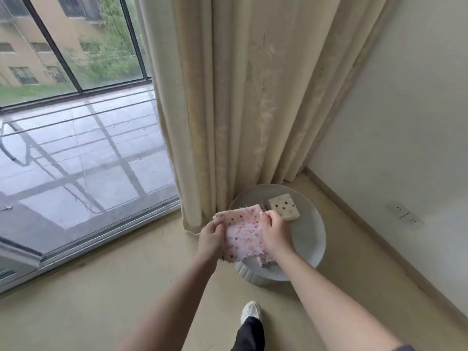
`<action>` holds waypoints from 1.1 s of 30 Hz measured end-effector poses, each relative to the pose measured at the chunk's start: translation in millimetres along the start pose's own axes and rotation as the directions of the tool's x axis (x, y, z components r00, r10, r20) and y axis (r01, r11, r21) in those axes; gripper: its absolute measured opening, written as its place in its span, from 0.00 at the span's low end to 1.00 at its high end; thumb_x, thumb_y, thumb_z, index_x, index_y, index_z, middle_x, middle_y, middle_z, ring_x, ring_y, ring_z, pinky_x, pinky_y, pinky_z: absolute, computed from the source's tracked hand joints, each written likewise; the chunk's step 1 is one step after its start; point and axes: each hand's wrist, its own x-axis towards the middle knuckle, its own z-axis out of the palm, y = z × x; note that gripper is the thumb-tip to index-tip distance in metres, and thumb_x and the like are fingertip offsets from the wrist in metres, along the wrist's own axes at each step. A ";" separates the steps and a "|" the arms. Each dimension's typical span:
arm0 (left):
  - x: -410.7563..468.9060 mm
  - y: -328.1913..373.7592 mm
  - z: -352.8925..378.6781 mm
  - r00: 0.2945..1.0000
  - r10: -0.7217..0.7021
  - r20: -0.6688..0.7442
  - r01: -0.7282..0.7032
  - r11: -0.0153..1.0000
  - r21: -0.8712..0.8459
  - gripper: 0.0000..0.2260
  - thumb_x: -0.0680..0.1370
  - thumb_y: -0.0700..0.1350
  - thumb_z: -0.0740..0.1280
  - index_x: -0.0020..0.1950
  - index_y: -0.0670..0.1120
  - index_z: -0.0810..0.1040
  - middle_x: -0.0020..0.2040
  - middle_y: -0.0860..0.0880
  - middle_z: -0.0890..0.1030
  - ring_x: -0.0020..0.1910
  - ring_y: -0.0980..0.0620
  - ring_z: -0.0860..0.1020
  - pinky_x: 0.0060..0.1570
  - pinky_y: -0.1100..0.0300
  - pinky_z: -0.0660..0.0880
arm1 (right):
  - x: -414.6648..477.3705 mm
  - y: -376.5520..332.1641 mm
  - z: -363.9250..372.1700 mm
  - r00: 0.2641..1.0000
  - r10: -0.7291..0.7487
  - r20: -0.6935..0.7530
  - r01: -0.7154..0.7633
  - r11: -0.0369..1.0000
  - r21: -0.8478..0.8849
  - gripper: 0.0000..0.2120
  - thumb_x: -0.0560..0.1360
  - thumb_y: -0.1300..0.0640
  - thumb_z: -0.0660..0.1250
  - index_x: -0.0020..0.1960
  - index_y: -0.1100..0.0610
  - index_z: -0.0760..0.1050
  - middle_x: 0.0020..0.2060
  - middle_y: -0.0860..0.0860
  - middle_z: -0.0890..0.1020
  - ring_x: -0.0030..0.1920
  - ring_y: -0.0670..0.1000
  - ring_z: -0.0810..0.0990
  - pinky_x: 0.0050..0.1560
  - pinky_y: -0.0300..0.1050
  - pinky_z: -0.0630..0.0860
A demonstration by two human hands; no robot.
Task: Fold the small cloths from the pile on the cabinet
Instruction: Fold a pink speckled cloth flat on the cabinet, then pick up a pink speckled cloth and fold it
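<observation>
Beige floor point(126, 287) fills the lower part of the head view. It is bounded by a sliding glass window point(76, 122) on the left, a cream curtain point(240, 97) in the corner and a white wall point(405, 122) on the right.

1. Cabinet point(309, 239): round white top with a ribbed side, standing at the foot of the curtain.
2. Pink speckled cloth point(244, 236): held spread out over the left half of the cabinet top, its far edge near the curtain.
3. Left hand point(211, 239): fingers curled round the left edge of the pink speckled cloth.
4. Right hand point(274, 231): fingers clamped on the cloth's right edge, near the far corner.
5. Folded dotted cloth point(283, 206): cream, lying on the far side of the cabinet top, just beyond the right hand.
6. Another speckled piece point(266, 262): shows under the held cloth's near edge; its fold state cannot be determined.
7. White shoe point(250, 311): on the floor, near the cabinet base.
</observation>
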 end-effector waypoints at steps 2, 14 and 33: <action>24.2 -21.0 35.9 0.992 -0.105 0.068 0.104 0.994 0.014 0.12 0.81 0.39 0.57 0.48 0.47 0.80 0.39 0.50 0.80 0.38 0.52 0.78 0.25 0.66 0.70 | 30.6 39.5 -11.9 0.989 0.107 0.097 -0.105 0.994 -0.030 0.23 0.82 0.44 0.56 0.41 0.62 0.72 0.34 0.54 0.78 0.37 0.55 0.76 0.38 0.51 0.73; 158.5 -164.5 180.0 0.847 -0.531 0.034 0.520 0.840 0.157 0.10 0.81 0.40 0.58 0.52 0.44 0.79 0.44 0.47 0.80 0.45 0.47 0.80 0.43 0.56 0.78 | 185.9 241.9 0.1 0.814 0.469 0.342 -0.384 0.877 -0.290 0.18 0.83 0.51 0.58 0.36 0.54 0.61 0.29 0.48 0.64 0.29 0.46 0.63 0.25 0.37 0.57; 228.4 -257.0 232.8 0.850 -0.326 -0.414 0.436 0.876 0.205 0.04 0.81 0.44 0.61 0.49 0.45 0.75 0.45 0.49 0.80 0.41 0.52 0.79 0.40 0.60 0.73 | 255.5 346.2 65.5 0.819 0.475 0.321 -0.436 0.880 -0.189 0.10 0.78 0.63 0.59 0.42 0.53 0.75 0.38 0.50 0.82 0.37 0.51 0.79 0.35 0.43 0.74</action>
